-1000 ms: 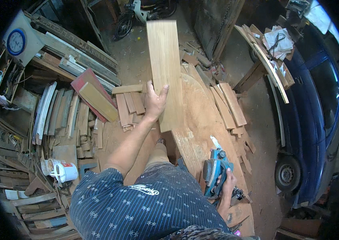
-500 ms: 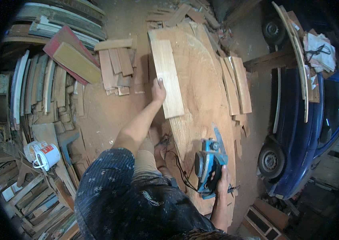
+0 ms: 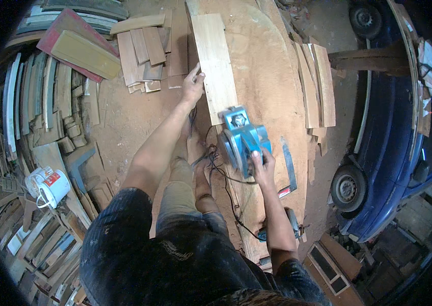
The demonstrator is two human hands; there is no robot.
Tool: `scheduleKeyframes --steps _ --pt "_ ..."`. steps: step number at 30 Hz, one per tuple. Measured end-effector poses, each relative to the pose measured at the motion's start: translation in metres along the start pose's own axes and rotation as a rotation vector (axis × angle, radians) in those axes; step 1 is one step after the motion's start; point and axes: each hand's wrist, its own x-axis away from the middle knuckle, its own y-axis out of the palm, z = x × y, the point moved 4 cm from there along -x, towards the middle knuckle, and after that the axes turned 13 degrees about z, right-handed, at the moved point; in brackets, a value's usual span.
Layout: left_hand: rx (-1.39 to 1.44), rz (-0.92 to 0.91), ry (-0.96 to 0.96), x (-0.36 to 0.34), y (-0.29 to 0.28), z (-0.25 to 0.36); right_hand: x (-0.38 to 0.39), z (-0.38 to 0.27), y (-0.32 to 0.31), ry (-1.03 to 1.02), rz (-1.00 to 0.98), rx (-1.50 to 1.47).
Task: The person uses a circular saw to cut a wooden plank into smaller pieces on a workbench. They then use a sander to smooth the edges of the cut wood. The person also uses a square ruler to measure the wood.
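My right hand [image 3: 263, 167] is closed round the handle of a blue electric planer [image 3: 251, 140]. The planer's front is over the near end of a pale wooden board [image 3: 215, 61]; I cannot tell whether it touches the wood. Beside the board's left edge is my left hand [image 3: 193, 87], its fingers apart and the thumb close to the edge. The board lies lengthwise along the left side of a long wooden worktop [image 3: 264, 76]. To the planer's right rests a try square [image 3: 290, 166]. A dark power cord [image 3: 232, 201] trails down the worktop's left side.
Another blue power tool [image 3: 291, 222] sits partly behind my right forearm. Planks [image 3: 319, 84] lie along the right edge, with a blue car [image 3: 384, 148] beyond. At left are stacked boards [image 3: 144, 46], a white bucket [image 3: 54, 188] and scrap wood [image 3: 42, 239].
My right hand has brought the planer forward to the board's near end. The try square now lies apart from it on the worktop. My left hand has loosened from the board's edge.
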Motion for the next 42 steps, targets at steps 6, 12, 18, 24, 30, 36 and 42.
scheduleKeyframes --steps 6,12,18,24,30,36,42 --pt "0.102 -0.061 -0.139 0.0 -0.007 -0.002 -0.057 -0.016 0.051 -0.08 -0.009 -0.097" --pt "0.136 -0.149 -0.184 0.013 -0.009 -0.002 -0.116 -0.043 0.086 -0.211 0.045 -0.094" --pt "-0.183 -0.041 0.258 0.073 -0.022 -0.023 -0.133 -0.067 0.106 -0.101 0.036 -0.212" --pt "-0.424 -0.085 0.292 0.092 -0.018 -0.01 -0.145 -0.084 0.121 -0.104 0.023 -0.191" --pt "-0.495 -0.128 0.198 0.092 -0.02 0.004 -0.189 -0.102 0.152 -0.22 0.068 -0.073" --pt "-0.57 -0.088 0.2 0.09 -0.015 -0.004 -0.269 -0.177 0.208 -0.235 0.068 -0.08" --pt "-0.594 -0.051 0.196 0.08 -0.002 -0.007 -0.355 -0.238 0.261 -0.371 0.069 -0.118"
